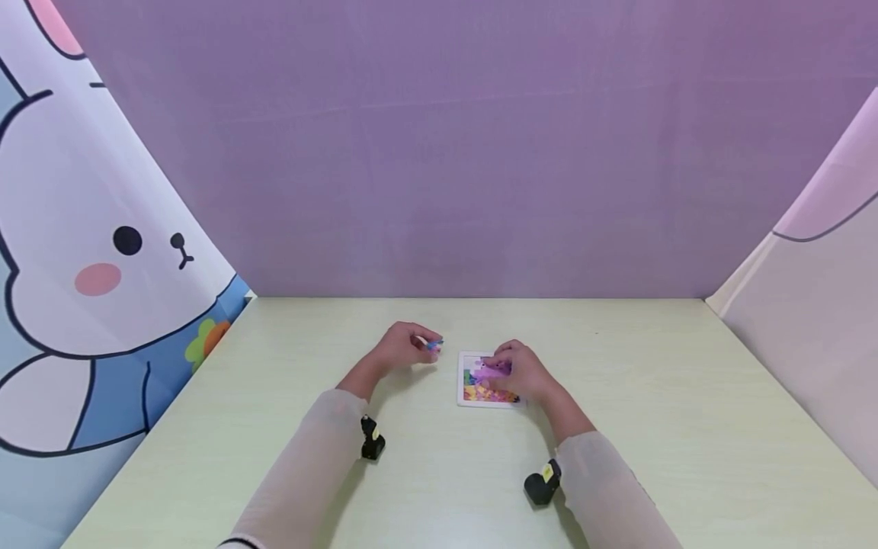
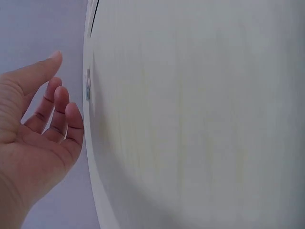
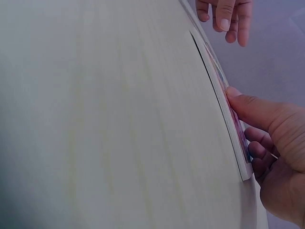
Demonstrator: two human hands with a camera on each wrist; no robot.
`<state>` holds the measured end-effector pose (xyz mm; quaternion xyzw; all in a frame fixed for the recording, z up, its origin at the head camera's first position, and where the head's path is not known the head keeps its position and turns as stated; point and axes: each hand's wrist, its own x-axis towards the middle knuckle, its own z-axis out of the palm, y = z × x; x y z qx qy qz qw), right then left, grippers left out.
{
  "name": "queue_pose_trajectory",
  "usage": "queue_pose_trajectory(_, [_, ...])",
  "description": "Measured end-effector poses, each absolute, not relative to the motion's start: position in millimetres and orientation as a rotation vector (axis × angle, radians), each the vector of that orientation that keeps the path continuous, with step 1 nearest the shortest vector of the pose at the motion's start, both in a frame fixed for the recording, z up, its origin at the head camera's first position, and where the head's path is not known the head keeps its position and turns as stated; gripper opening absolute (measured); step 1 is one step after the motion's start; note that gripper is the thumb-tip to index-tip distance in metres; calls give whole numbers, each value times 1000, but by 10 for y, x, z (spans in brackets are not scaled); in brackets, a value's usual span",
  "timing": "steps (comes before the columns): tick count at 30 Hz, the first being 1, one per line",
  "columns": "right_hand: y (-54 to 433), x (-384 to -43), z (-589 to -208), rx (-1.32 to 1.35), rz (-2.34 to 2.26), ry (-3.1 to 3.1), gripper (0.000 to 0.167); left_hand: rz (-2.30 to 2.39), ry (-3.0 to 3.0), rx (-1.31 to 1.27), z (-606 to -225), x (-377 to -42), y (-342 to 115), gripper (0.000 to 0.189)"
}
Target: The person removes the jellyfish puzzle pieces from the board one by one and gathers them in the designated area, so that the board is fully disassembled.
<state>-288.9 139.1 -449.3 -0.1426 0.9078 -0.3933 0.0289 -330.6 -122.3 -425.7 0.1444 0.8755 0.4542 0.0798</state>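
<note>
Right hand over the framed picture puzzle, thumb extended onto its face, nothing gripped. Left of the puzzle, left hand, fingers loosely curved, released, at a small multicoloured piece. Likely best: light flat pressure against sliding; pinch the piece by opposite edges.

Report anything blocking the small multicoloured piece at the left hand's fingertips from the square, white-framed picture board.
Nothing visible stands between the piece and the board, but the right hand partly covers the board's right side.
</note>
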Motion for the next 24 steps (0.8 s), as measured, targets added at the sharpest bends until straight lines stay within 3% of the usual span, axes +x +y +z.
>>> queue_pose_trajectory(24, [1386, -2894, -4484, -425, -1193, 2793, 36, 1236, 2657, 672, -4165, -3068, -973, 28])
